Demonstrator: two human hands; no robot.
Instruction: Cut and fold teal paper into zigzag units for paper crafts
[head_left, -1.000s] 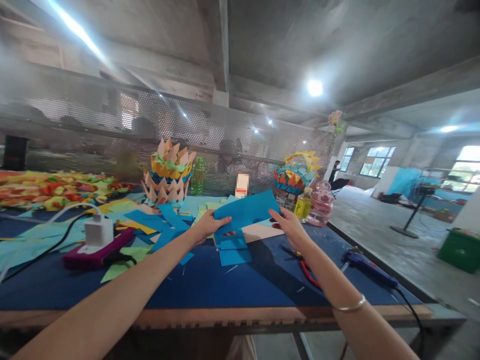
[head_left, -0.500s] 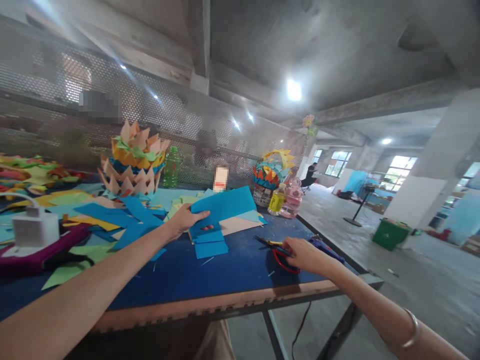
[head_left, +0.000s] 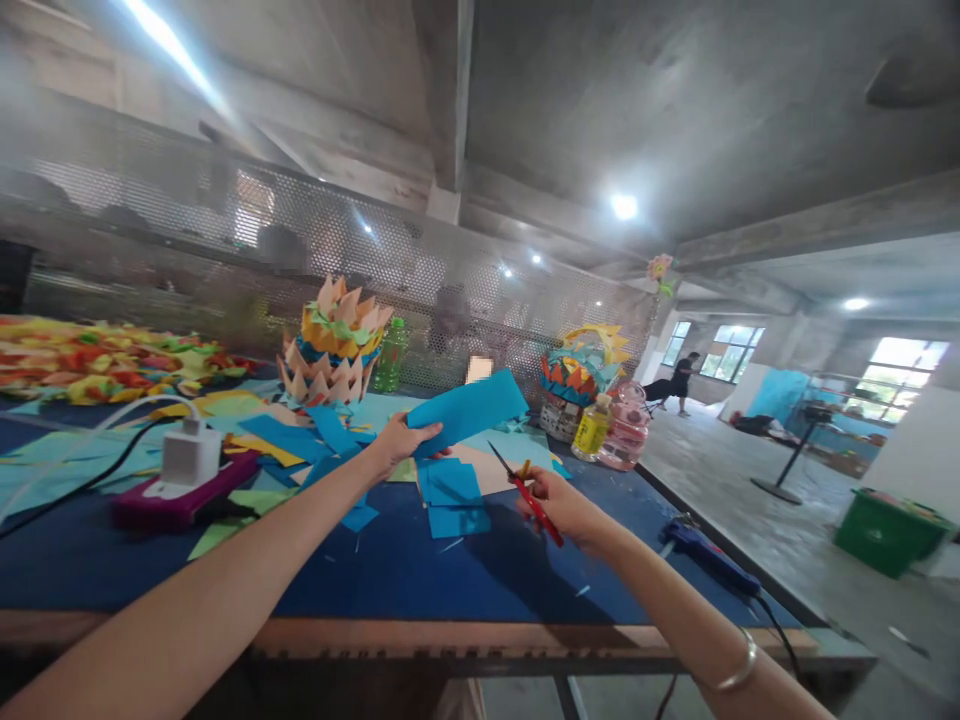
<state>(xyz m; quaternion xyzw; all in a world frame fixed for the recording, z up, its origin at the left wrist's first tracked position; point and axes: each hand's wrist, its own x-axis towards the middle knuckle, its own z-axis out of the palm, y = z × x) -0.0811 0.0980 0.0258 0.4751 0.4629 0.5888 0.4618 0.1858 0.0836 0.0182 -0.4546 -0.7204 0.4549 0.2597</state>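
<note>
back: perforated metal screen (head_left: 225,240); above: concrete ceiling (head_left: 675,90), round lamp (head_left: 623,206) lit; right: bright windows (head_left: 731,345), grey floor (head_left: 739,495), green bin (head_left: 892,520)

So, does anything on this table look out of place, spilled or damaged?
Nothing looks damaged. Paper offcuts lie scattered over the blue table, and the blue tool lies close to its right edge, cord hanging over. The left hand holds a blue sheet, the right hand scissors.
</note>
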